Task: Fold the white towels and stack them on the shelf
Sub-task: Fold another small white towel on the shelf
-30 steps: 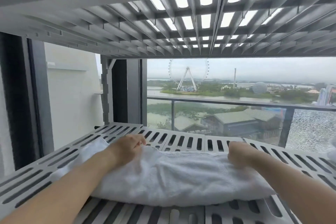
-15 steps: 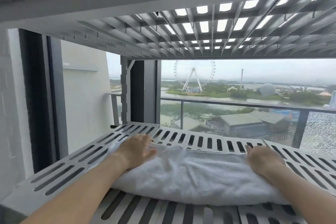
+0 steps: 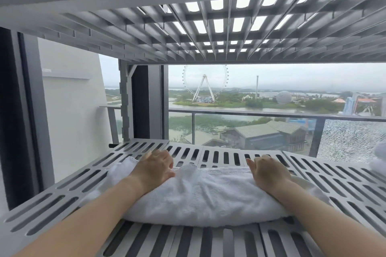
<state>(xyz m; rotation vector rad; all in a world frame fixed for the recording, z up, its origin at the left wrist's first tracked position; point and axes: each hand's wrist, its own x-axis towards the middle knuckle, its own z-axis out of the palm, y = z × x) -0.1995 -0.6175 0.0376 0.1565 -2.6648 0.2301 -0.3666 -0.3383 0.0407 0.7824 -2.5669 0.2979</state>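
Both grips, left hand [image 3: 153, 168] and right hand [image 3: 269, 174], are being pressed flat and open on the folded towel [image 3: 200, 196], its long axis lying 9-to-3 across the slotted shelf [image 3: 344, 181], bare shelf showing at 12.

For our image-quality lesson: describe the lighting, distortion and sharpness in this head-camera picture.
Head view: soft overcast daylight, no hard shadows on the towel or shelf; bright slots glare through the upper shelf; wide-angle bending stretches edges; both hands look sharp, left, right.

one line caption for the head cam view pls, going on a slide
Both hands, left and right, press flat on a folded white towel lying on a slotted grey shelf.
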